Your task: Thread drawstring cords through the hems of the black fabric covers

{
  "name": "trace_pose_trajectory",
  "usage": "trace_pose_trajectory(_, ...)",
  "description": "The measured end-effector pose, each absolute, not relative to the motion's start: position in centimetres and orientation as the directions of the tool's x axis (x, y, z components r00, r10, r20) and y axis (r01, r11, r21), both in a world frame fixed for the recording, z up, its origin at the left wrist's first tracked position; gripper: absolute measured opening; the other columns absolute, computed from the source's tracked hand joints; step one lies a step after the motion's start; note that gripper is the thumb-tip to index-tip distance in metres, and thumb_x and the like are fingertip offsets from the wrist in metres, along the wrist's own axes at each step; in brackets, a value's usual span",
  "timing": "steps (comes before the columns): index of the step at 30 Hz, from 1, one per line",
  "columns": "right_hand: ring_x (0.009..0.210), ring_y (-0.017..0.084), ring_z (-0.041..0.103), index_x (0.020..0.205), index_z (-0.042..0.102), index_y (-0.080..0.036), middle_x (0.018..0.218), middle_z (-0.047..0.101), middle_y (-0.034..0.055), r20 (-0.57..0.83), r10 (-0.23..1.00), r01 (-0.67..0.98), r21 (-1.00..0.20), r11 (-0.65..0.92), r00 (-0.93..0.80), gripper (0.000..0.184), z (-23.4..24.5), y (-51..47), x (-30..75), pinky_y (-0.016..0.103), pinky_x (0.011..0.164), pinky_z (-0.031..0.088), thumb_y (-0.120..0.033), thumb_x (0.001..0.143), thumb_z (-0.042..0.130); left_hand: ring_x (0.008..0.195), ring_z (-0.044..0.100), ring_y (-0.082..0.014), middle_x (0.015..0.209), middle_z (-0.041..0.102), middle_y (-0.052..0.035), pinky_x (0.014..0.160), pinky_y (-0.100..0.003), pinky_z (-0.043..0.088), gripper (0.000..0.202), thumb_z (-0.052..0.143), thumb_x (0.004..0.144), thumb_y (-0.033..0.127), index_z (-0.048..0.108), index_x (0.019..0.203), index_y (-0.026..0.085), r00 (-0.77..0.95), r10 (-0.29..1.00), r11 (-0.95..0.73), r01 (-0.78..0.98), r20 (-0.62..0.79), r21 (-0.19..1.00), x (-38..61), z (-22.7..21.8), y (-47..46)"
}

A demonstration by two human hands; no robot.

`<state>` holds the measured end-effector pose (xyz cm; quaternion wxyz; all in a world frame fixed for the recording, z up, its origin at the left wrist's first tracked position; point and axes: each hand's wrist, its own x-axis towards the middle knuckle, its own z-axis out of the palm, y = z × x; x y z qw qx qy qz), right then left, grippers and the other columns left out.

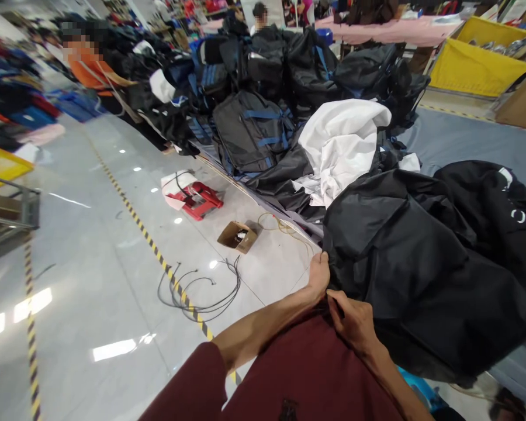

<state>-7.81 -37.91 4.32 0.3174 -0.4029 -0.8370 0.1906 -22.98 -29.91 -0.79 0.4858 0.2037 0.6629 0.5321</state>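
A large black fabric bag (421,269) lies bunched up in front of me, over the edge of the grey-covered table. My left hand (319,273) is closed on the bag's near-left edge, its fingers partly hidden by the cloth. Just below it, close to my body, my right hand (354,320) pinches the same edge between thumb and curled fingers. Behind the bag sits a crumpled white cloth (344,143). To its right is another black piece (495,204) with white lettering.
Black-and-blue bags (254,131) are heaped along the table. On the floor to the left are a red stool (197,199), a small cardboard box (237,237), a coiled cable (201,301) and striped tape (149,237). A yellow bin (473,67) stands at the far right. People work further back.
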Motion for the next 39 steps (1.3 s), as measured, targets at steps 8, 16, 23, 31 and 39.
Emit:
trace_pose_trajectory(8,0.063,0.019,0.073,0.165,0.046,-0.022,0.074,0.073,-0.0034,-0.120,0.939,0.658,-0.742,0.131,-0.322,0.063,2.8,-35.9,-7.8,0.026,0.064,0.045,-0.045,0.107,0.054,0.099,0.063,-0.0249,0.102,0.070,-0.0093,0.100,-0.040,0.050,0.025,0.055,0.103,0.045,0.064,0.099,0.022,-0.440,0.797,0.429,-0.069,-0.414,0.900,-21.6,-0.1,-33.7)
trace_pose_trajectory(16,0.069,0.022,0.075,0.140,0.069,-0.025,0.073,0.073,-0.0005,-0.180,0.946,0.618,-0.786,0.027,-0.269,0.051,3.8,-37.8,-6.0,0.028,0.066,0.046,-0.060,0.109,0.048,0.092,0.069,-0.0264,0.096,0.074,-0.0106,0.069,-0.031,0.049,0.052,0.066,0.092,0.071,0.072,0.091,0.019,-0.025,0.897,0.441,0.136,-0.442,0.887,-27.3,2.0,-29.8)
trace_pose_trajectory(23,0.063,0.021,0.076,0.142,0.070,-0.025,0.077,0.078,0.0018,-0.064,0.969,0.735,-0.664,0.137,-0.238,0.051,3.4,-39.5,-5.8,0.026,0.059,0.043,-0.059,0.112,0.045,0.075,0.063,-0.0195,0.082,0.073,-0.0066,0.070,-0.030,0.050,0.043,0.078,0.085,0.059,0.069,0.084,0.017,-0.093,0.889,0.431,-0.162,-0.449,0.888,-23.2,1.5,-25.2)
trace_pose_trajectory(31,0.066,0.024,0.078,0.172,0.036,-0.019,0.081,0.080,0.0038,-0.195,0.979,0.843,-0.535,-0.055,-0.060,0.074,2.4,-37.7,-6.2,0.026,0.057,0.041,-0.057,0.109,0.050,0.086,0.065,-0.0222,0.088,0.073,-0.0061,0.080,-0.033,0.053,0.039,0.064,0.094,0.058,0.069,0.092,0.019,-0.101,0.897,0.408,-0.180,-0.430,0.895,-19.1,0.2,-30.4)
trace_pose_trajectory(39,0.078,0.024,0.079,0.155,0.062,-0.026,0.082,0.080,0.0026,-0.308,0.933,0.757,-0.650,-0.064,-0.185,0.052,4.0,-35.6,-5.3,0.028,0.069,0.045,-0.049,0.109,0.049,0.079,0.062,-0.0206,0.082,0.068,-0.0047,0.072,-0.031,0.050,0.046,0.076,0.085,0.064,0.070,0.086,0.018,0.117,0.905,0.405,0.058,-0.409,0.913,-22.6,0.1,-27.0)
